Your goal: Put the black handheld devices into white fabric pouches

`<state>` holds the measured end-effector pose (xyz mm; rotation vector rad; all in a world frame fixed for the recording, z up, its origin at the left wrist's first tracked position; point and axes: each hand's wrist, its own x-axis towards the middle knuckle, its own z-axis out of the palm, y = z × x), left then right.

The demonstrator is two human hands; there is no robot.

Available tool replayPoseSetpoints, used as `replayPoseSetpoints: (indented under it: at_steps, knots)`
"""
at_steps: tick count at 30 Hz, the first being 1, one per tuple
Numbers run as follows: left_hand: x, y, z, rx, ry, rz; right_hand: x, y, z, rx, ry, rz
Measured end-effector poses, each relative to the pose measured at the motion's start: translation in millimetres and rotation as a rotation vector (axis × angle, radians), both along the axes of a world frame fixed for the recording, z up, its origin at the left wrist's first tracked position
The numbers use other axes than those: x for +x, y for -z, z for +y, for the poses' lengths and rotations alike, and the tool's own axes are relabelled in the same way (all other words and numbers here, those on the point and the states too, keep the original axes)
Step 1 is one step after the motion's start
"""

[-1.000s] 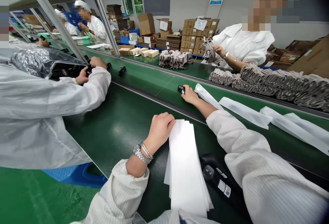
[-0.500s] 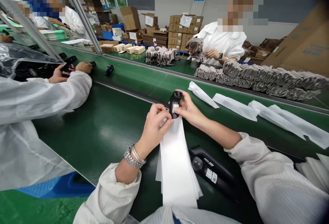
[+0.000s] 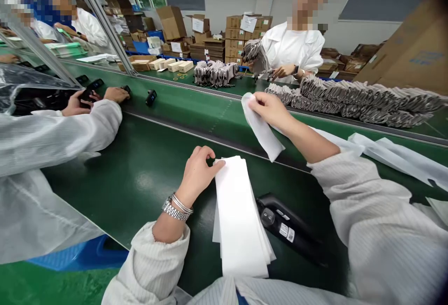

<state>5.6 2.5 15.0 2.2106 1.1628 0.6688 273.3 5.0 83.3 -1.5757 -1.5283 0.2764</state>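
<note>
My right hand [image 3: 269, 111] is raised over the green belt, gripping the top of a white fabric-like strip [image 3: 262, 128] that hangs from it. My left hand [image 3: 199, 172] rests with curved fingers on the near edge of a stack of white strips [image 3: 240, 216], holding nothing. Below and right of the stack lies a black handheld scanner [image 3: 285, 228] with white labels. No small black item shows in either hand; whether the hanging strip hides one, I cannot tell.
A co-worker's hands [image 3: 86, 100] work at a black item on the green conveyor belt [image 3: 168, 137]. White strips [image 3: 395, 155] lie on the belt at right. Grey bundles [image 3: 350, 102] fill the far bench, where another person [image 3: 292, 48] stands before stacked cardboard boxes [image 3: 245, 32].
The small black item held over the stack is no longer visible. My right hand has lifted up and right with a white strip, and my left hand has dropped onto the stack.
</note>
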Motion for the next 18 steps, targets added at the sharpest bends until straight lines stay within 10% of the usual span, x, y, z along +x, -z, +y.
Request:
replayPoseSetpoints:
  at_steps: [4,9,13,18]
  knots:
    - [-0.2,2.1,-0.8,-0.021,0.07,0.121,-2.5,-11.6,-47.1,-0.271,-0.246,-0.391]
    - [2.8,3.8,-1.2,0.0,0.154,0.129,-41.4,14.4,-130.7,-0.785,-0.663,-0.662]
    - [5.3,4.4,-1.5,0.092,0.102,0.119,-44.6,27.3,-147.1,-0.758,-0.637,-0.688]
    - [6.7,2.1,-4.2,0.2,0.157,0.009,-23.4,13.7,-113.3,-0.443,-0.375,-0.168]
